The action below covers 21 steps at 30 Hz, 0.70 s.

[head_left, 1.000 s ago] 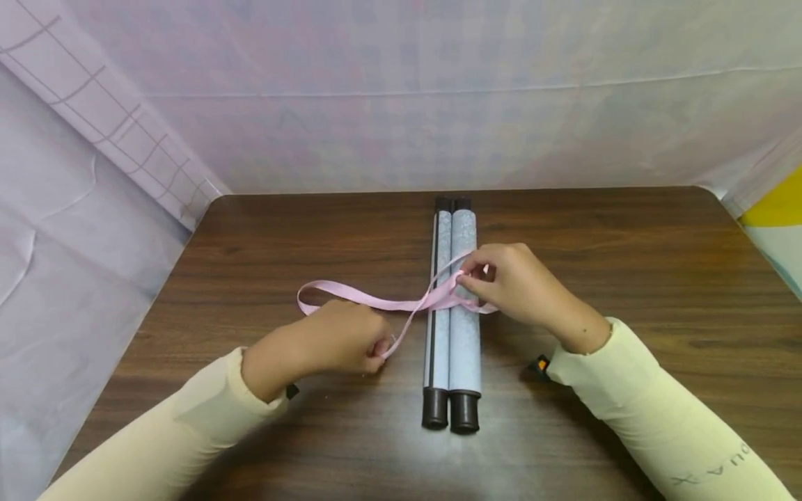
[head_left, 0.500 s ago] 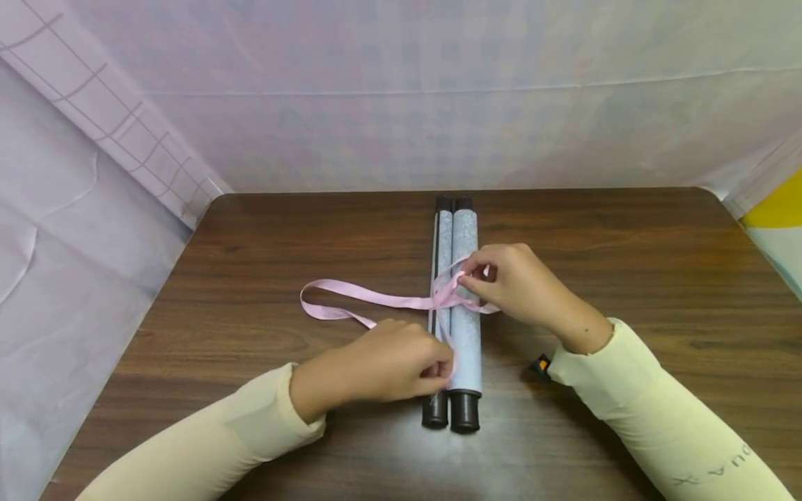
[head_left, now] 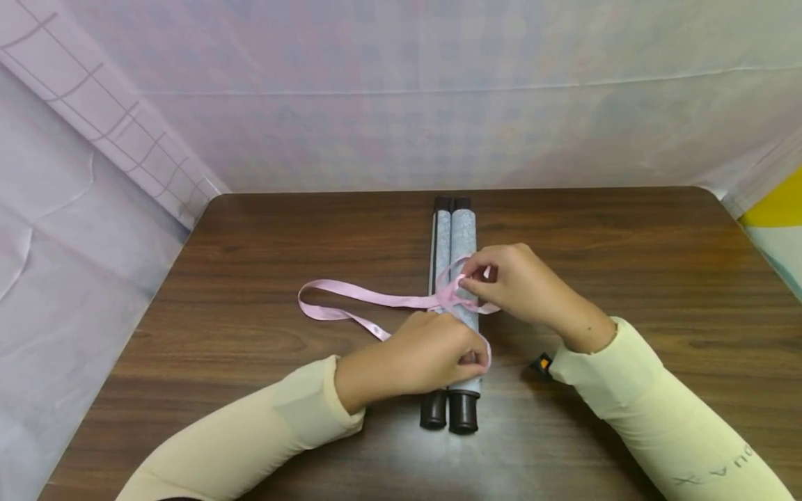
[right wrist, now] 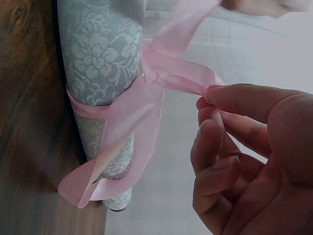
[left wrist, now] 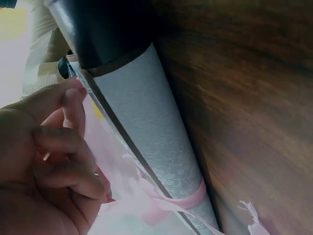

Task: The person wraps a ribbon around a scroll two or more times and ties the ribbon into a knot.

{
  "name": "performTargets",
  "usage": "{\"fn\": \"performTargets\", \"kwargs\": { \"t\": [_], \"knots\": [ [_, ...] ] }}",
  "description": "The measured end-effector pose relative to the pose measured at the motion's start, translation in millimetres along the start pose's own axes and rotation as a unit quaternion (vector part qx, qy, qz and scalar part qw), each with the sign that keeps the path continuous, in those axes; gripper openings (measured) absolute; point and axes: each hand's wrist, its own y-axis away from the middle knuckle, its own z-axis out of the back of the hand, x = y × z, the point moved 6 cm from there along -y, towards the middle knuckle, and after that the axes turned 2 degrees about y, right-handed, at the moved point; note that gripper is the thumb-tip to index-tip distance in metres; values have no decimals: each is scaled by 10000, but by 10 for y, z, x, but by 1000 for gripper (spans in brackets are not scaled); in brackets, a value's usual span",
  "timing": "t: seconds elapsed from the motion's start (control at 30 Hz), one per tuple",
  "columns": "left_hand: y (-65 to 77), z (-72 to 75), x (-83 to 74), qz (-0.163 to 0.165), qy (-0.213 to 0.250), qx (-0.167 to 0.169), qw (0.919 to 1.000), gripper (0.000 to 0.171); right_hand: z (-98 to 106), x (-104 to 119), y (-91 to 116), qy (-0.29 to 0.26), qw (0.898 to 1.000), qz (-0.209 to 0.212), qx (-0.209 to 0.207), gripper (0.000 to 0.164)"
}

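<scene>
A rolled scroll [head_left: 464,233] with pale blue-grey floral cloth and dark end knobs [head_left: 464,412] lies on the table, pointing away from me as two rolls side by side. Pink ribbon [head_left: 360,293] wraps its middle, and one long loop trails off to the left. My right hand [head_left: 516,285] pinches a small ribbon loop [right wrist: 188,76] between thumb and index finger, just above the wrap. Over the scroll's near half, my left hand [head_left: 426,351] pinches another length of ribbon, with its fingers [left wrist: 73,105] beside the roll in the left wrist view.
The brown wood-grain table [head_left: 282,229] runs back to a pale checked cloth backdrop [head_left: 401,97]. A small black and orange item [head_left: 542,364] shows beside the right cuff. A frayed ribbon end [left wrist: 254,220] lies near the roll.
My left hand has moved right, from beside the scroll to over its near half, carrying its length of ribbon across. The right hand stays in place with its loop.
</scene>
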Motion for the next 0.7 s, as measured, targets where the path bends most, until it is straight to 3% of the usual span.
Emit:
{"fn": "performTargets", "kwargs": {
  "t": [0.2,0.47,0.7],
  "knots": [
    [3,-12,57,79,-81,123,9999,8,-18,1,-2,-13,10000,-7,74,4],
    [41,162,191,352,-46,-275,9990,12,-27,-6,5,-21,9999,-15,160,4],
    [78,374,419,1033,135,-943,9901,10,-48,-5,5,-121,9998,54,159,3]
  ]
}}
